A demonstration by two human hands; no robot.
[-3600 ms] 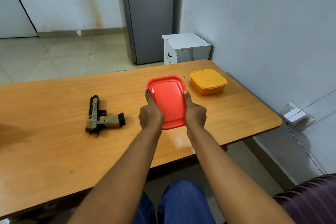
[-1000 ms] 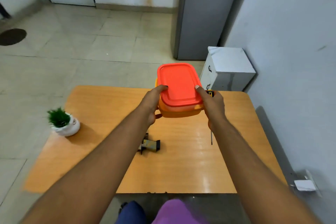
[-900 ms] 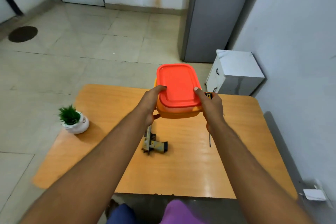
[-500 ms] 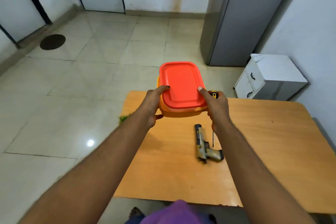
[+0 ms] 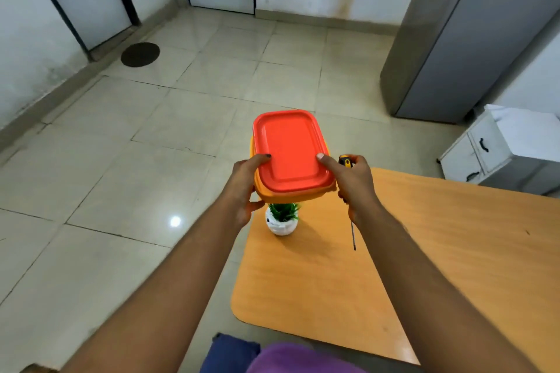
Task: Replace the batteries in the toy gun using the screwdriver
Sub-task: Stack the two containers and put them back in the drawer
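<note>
Both hands carry a stack of two plastic boxes in the air: a red-lidded box point(image 5: 290, 150) on top of a yellow box point(image 5: 288, 195). My left hand point(image 5: 247, 183) grips the stack's left side, thumb on the red lid. My right hand point(image 5: 351, 182) grips the right side and also holds a screwdriver point(image 5: 352, 232); its yellow-black handle sticks up past the fingers and its thin shaft hangs down. The toy gun is out of view.
The stack hovers over the left end of a wooden table point(image 5: 424, 251), above a small green plant in a white pot point(image 5: 282, 219). Tiled floor lies to the left. A grey fridge point(image 5: 454, 39) and a white drawer cabinet point(image 5: 509, 148) stand at the right.
The view has swung left along the table. The toy gun has left the frame and the potted plant now sits under the carried boxes. Both hands keep the same hold.
</note>
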